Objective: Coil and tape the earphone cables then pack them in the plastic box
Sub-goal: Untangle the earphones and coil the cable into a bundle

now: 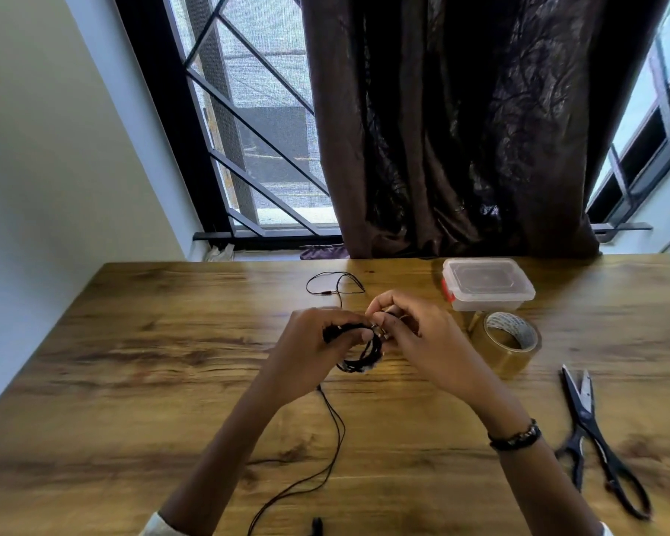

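Observation:
Above the middle of the wooden table [132, 361], my left hand [318, 342] grips a black coiled earphone cable [358, 359], thumb pressed on the loops. My right hand [410, 326] pinches the same coil at its top, where small metal parts show. A loose black tail of cable [335, 427] trails from under my left hand toward the near edge. Another black earphone cable [335, 286] lies uncoiled at the far middle. The clear plastic box [486, 284] with a red latch stands shut at the far right. Just in front of the box sits a roll of brown tape [507, 342].
Black-handled scissors [592, 427] lie open at the right, blades pointing away. A dark curtain [461, 129] and a barred window rise behind the table's far edge. A wall runs along the left side.

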`<state>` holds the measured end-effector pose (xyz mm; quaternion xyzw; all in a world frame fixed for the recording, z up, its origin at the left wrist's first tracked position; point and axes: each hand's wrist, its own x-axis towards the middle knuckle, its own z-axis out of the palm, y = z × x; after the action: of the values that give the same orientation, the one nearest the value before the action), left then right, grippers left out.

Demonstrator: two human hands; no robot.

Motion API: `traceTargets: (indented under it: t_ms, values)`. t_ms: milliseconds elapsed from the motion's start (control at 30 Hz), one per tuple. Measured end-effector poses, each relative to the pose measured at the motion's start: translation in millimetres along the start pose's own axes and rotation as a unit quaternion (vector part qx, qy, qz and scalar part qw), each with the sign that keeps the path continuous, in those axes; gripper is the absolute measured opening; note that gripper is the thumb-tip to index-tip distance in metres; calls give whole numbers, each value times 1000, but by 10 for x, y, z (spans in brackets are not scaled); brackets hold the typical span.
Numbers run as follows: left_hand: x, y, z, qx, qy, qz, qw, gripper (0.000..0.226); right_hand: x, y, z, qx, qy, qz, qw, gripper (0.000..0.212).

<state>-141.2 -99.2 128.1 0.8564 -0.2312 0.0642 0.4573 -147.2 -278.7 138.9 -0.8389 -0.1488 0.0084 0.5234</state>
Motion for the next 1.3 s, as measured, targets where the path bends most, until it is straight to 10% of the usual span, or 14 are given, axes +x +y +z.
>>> traceTargets:
  t_ms: [333,600,1100,1300]
  values:
    - [-51,-120,188,-145,-19,-107,983,13,-104,303,29,55,-54,78,994,32]
    - [-240,-262,395,-386,-46,-322,863,38,-271,718,147,148,31,148,977,23]
    - [-497,-452,959,-368,-55,-446,814,12,-778,1122,354,257,34,281,924,6]
    - [-513,-456,942,-455,-69,-443,769,22,-842,1010,334,103,43,201,973,8]
